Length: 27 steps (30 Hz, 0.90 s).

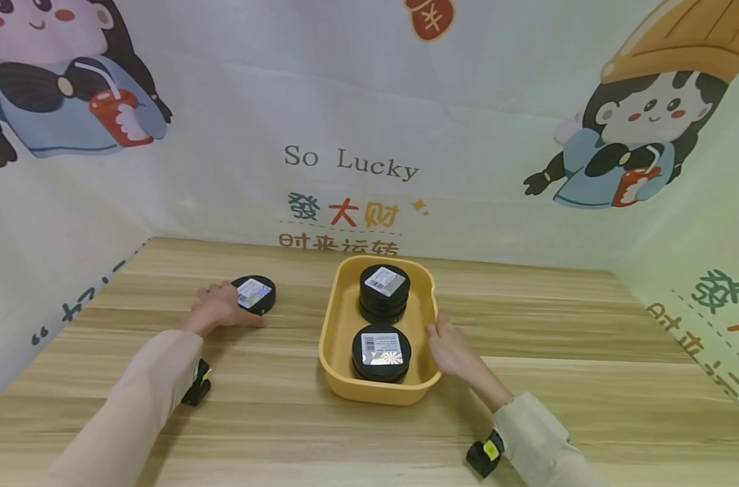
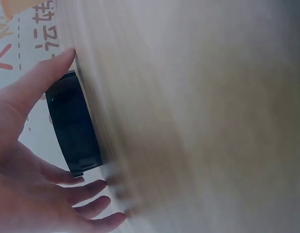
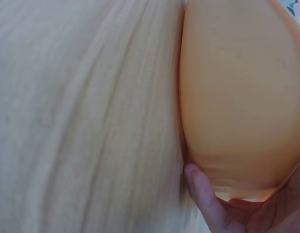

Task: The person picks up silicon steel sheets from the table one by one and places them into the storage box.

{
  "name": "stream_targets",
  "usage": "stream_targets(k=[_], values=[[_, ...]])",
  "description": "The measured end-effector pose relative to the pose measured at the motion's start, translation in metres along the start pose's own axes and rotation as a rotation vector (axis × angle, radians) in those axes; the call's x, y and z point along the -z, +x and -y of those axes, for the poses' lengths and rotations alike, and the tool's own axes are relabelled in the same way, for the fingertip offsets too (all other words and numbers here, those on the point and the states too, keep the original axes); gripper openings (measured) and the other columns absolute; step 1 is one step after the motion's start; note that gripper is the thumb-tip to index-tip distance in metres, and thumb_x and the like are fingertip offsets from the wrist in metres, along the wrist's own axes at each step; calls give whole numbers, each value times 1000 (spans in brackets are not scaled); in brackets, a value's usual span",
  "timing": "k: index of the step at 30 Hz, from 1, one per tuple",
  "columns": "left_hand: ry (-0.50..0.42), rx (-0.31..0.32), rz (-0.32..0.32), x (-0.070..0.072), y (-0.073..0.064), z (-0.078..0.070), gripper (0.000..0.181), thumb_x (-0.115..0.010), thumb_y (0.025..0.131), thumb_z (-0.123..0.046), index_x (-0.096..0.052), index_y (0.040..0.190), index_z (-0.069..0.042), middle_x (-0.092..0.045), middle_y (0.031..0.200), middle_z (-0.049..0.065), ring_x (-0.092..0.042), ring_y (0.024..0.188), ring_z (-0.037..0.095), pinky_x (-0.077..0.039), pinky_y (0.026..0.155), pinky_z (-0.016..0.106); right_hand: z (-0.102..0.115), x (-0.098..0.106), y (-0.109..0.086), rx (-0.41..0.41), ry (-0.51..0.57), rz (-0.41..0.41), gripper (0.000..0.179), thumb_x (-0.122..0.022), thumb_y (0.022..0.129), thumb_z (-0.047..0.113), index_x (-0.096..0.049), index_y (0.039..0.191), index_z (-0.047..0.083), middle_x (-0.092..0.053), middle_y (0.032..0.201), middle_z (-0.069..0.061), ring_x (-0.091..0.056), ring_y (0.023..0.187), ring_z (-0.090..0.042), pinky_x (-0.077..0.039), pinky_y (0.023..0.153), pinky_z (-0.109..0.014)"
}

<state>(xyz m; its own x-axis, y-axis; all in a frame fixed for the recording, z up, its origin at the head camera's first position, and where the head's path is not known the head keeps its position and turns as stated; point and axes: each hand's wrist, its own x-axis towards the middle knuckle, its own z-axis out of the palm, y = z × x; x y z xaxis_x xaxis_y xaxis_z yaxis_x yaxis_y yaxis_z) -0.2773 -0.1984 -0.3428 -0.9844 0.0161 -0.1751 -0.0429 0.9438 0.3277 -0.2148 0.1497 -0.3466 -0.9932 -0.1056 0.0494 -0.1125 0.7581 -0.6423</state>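
Note:
A flat, round black case (image 1: 261, 302) with a white label lies on the wooden table at the left. Around it spreads my left hand (image 1: 218, 309); in the left wrist view the thumb (image 2: 45, 75) is at one end of the case's dark side, and the loosely spread fingers (image 2: 94, 187) are at the other. My right hand (image 1: 453, 348) holds the right side of a yellow tray (image 1: 338, 389), with its thumb (image 3: 203, 189) low against the outer wall. Inside the tray are two stacks of the same black cases, a back stack (image 1: 384, 291) and a front stack (image 1: 382, 355).
A printed cloth backdrop (image 1: 357, 101) hangs behind the wooden table (image 1: 272, 433) and along both sides. Each wrist wears a small black camera, a left one (image 1: 197, 385) and a right one (image 1: 485, 456). Bare wood lies between the single case and the tray.

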Motion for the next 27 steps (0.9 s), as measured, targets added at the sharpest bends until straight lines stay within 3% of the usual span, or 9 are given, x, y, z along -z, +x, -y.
stream_targets(k=[12,27], values=[[-4,77,14,1,8,-7,86,-68,70,-42,-31,112,24,-32,107,41,-25,107,54,-27,87,64,1,0,0,1,1,-7,27,-31,92,11,-40,106,-10,-51,85,-23,-52,69,-27,-42,54,-30],[-28,73,24,3,9,-6,80,-68,67,-38,-34,109,20,-36,106,38,-28,106,52,-28,85,65,0,-1,0,1,23,-7,25,-30,92,10,-40,104,-9,-50,75,-18,-51,60,-23,-41,48,-28]])
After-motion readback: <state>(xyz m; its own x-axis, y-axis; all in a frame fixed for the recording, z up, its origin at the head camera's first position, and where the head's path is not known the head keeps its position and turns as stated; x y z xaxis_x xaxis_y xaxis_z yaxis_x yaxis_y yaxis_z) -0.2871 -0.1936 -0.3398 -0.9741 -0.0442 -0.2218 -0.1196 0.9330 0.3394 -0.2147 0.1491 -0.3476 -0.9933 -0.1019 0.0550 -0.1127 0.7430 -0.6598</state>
